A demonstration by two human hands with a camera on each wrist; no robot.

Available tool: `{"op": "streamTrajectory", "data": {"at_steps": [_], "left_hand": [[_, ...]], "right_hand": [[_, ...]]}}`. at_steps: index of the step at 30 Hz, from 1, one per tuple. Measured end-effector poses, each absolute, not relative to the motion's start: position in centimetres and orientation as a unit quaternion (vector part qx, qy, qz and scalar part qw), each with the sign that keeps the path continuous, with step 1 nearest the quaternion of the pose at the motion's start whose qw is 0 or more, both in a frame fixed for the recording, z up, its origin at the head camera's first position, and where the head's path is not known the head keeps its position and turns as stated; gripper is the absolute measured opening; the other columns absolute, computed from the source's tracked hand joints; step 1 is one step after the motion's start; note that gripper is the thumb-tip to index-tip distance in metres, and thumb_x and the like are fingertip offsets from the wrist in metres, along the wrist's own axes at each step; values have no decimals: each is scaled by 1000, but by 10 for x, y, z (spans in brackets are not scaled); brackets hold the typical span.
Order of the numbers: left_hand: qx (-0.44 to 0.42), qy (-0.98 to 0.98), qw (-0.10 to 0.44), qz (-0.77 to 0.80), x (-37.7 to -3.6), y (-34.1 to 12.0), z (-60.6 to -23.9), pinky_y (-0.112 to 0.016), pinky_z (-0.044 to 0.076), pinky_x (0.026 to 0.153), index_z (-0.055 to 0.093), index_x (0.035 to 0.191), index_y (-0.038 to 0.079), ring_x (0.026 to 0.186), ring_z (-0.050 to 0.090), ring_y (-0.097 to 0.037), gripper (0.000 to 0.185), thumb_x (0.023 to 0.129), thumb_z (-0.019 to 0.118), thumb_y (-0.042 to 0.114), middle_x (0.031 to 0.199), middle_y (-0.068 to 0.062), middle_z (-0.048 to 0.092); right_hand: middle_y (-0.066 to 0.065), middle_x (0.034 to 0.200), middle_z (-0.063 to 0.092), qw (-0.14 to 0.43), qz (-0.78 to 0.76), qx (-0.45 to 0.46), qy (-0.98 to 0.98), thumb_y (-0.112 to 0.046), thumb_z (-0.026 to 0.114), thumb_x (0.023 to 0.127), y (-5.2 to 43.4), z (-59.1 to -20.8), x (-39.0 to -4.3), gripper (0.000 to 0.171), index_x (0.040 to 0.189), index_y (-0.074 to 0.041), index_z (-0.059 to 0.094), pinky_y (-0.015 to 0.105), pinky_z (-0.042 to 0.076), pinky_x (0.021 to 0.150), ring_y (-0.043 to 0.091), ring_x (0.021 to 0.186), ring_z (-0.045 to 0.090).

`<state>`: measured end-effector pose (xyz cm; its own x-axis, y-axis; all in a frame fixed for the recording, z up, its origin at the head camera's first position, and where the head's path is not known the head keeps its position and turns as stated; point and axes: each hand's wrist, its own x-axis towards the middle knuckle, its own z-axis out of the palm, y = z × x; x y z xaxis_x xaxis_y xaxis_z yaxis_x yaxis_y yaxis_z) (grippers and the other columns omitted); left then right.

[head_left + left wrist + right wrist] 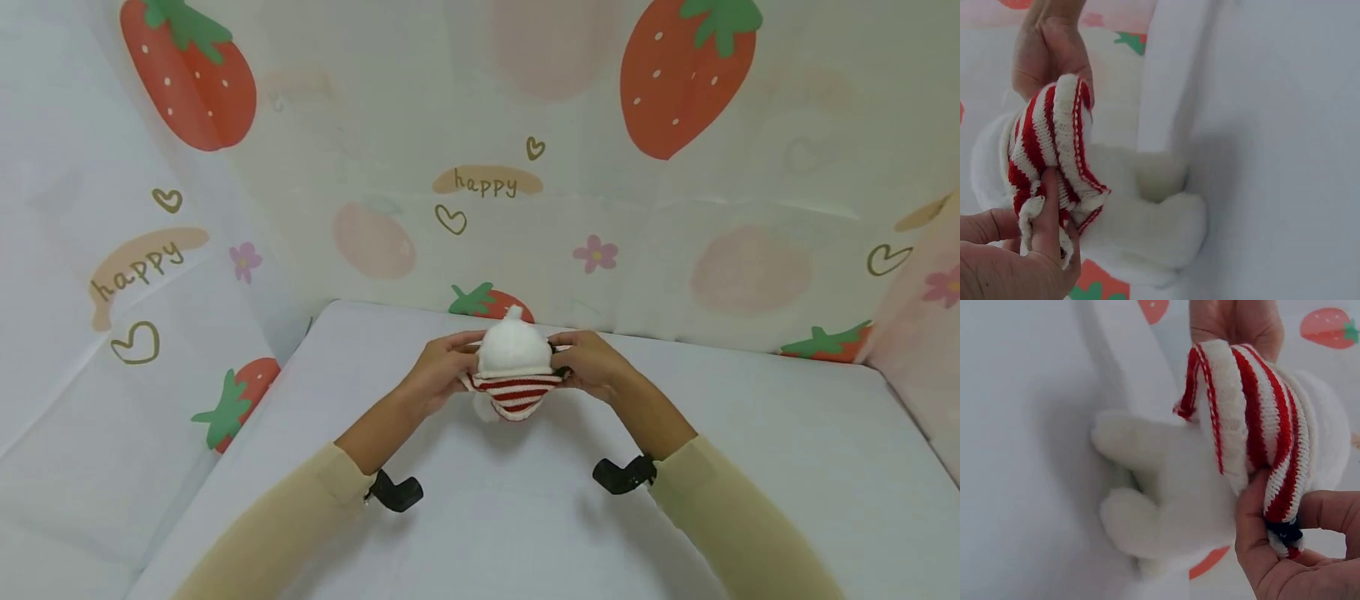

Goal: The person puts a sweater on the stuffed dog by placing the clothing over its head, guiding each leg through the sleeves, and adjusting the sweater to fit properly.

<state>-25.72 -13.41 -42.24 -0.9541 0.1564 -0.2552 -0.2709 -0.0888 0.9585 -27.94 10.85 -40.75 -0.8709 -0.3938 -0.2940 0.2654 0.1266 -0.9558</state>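
Both hands' grip on plush toy (514, 367), above white table (750, 467), strawberry-print walls (675, 125).

White table (750, 467), strawberry-print backdrop (675, 83)

A white plush toy (513, 350) in a red-and-white striped knit garment (516, 393) sits held just above the white tabletop.

Hands: two, left hand (438, 367) and right hand (592, 364)
Plush toy (512, 350): one, white
Striped knit garment (516, 393): one, red and white
Wrist cameras: two, left camera (396, 492), right camera (622, 475)
Table (787, 467): one
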Motion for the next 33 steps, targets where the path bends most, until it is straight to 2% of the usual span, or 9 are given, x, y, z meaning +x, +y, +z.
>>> {"op": "streamTrajectory", "data": {"at_steps": [5, 9, 13, 16, 21, 25, 29, 33], "left_hand": [[-60, 599, 137, 786, -256, -131, -433, -28, 55, 71, 60, 140, 8, 96, 65, -19, 53, 90, 56, -9, 125, -13, 64], [-82, 589, 123, 794, -252, -126, -434, -30, 55, 74, 61, 139, 10, 102, 63, -21, 51, 90, 54, -4, 128, -13, 63], [-103, 614, 128, 772, -243, -124, -428, -38, 57, 76, 57, 139, 13, 111, 56, -27, 51, 88, 54, 11, 132, -14, 57], [-104, 608, 159, 771, -236, -123, -424, -48, 58, 82, 51, 141, 11, 116, 54, -33, 55, 87, 55, 18, 134, -16, 52], [-86, 547, 187, 812, -232, -119, -423, -60, 46, 99, 38, 147, 3, 129, 46, -41, 61, 89, 52, 10, 144, -23, 40], [-100, 519, 172, 832, -232, -116, -426, -59, 41, 103, 35, 150, 2, 135, 43, -42, 64, 89, 51, -3, 149, -25, 36], [-106, 525, 158, 829, -231, -115, -431, -55, 44, 102, 36, 152, 5, 131, 48, -40, 67, 88, 51, -8, 148, -24, 40], [-102, 539, 144, 823, -229, -115, -436, -50, 52, 96, 41, 151, 8, 122, 53, -34, 62, 91, 56, 2, 145, -21, 44]], "right_hand": [[22, 128, 52, 216, -728, -16, 651, 6, 47, 95, 108, -420, -274, 52, 147, 10, 39, 28, 56, 76, 18, 95, 63], [14, 114, 60, 195, -732, 22, 653, -7, 51, 100, 106, -424, -266, 41, 138, 7, 49, 29, 57, 75, 17, 89, 65], [11, 109, 62, 212, -698, 35, 683, -27, 51, 103, 108, -421, -258, 40, 129, 2, 56, 36, 59, 76, 22, 87, 69], [13, 110, 65, 242, -688, 32, 683, -33, 50, 103, 111, -416, -253, 43, 130, 0, 55, 40, 60, 76, 26, 87, 72], [16, 112, 62, 276, -719, 16, 638, -23, 48, 104, 112, -413, -251, 42, 135, 7, 47, 44, 59, 82, 27, 89, 72], [21, 121, 57, 265, -743, 3, 615, -7, 49, 101, 107, -418, -249, 46, 141, 12, 40, 41, 59, 83, 26, 92, 70], [26, 132, 51, 234, -755, 6, 612, 0, 52, 98, 104, -425, -248, 55, 149, 11, 33, 37, 59, 82, 24, 93, 69], [26, 133, 53, 208, -731, 13, 650, -6, 55, 100, 104, -428, -246, 54, 149, 4, 38, 38, 59, 81, 24, 92, 70]]}}
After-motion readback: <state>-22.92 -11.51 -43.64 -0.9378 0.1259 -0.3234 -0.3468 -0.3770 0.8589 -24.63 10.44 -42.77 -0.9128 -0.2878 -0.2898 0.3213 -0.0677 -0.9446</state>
